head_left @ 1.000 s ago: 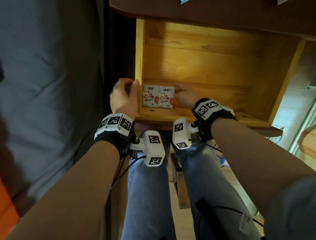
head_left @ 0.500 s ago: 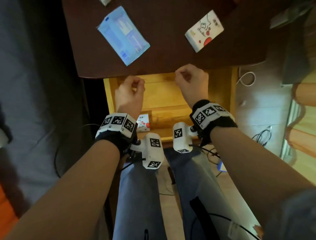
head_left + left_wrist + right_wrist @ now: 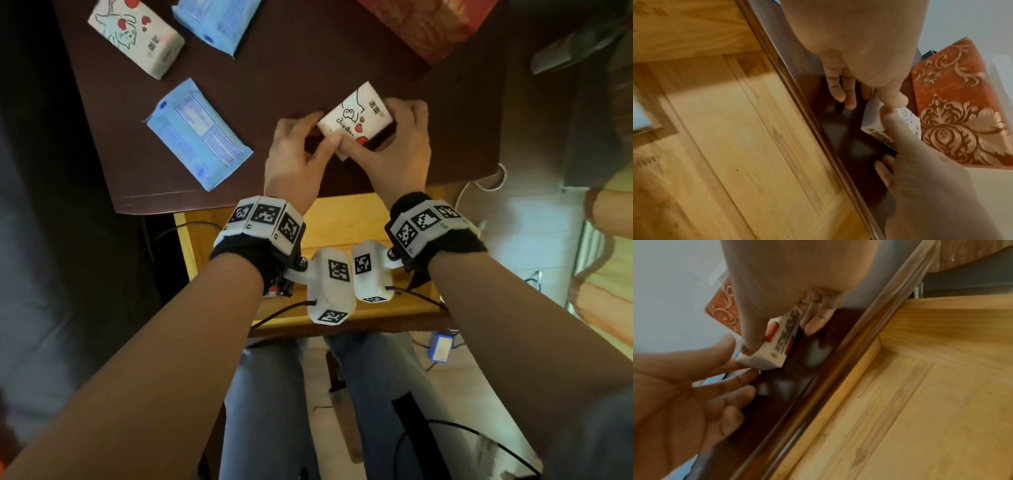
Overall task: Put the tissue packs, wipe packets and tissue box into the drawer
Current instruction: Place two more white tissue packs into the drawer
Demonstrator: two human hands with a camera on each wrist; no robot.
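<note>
Both hands hold one white tissue pack (image 3: 359, 116) with red hearts, tilted just above the dark table (image 3: 308, 68). My left hand (image 3: 325, 128) pinches its near-left corner with thumb and fingers. My right hand (image 3: 373, 126) grips its right end, thumb in front and fingers over the far side. The right wrist view shows the tissue pack (image 3: 777, 344) between the two hands. A second tissue pack (image 3: 137, 34), two blue wipe packets (image 3: 198, 133) (image 3: 215, 20) and the red patterned tissue box (image 3: 421, 24) lie on the table. The open wooden drawer (image 3: 339, 219) is below my wrists.
The table's front edge (image 3: 171, 202) overhangs the back of the drawer. The drawer's floor (image 3: 920, 394) shows bare wood in the wrist views. A white cable (image 3: 493, 178) hangs at the table's right; a bed lies to the left, and my knees are under the drawer.
Both hands have left the drawer, where two tissue packs stood, risen to the tabletop and taken hold of another tissue pack. The head view has tilted up from the drawer to the table.
</note>
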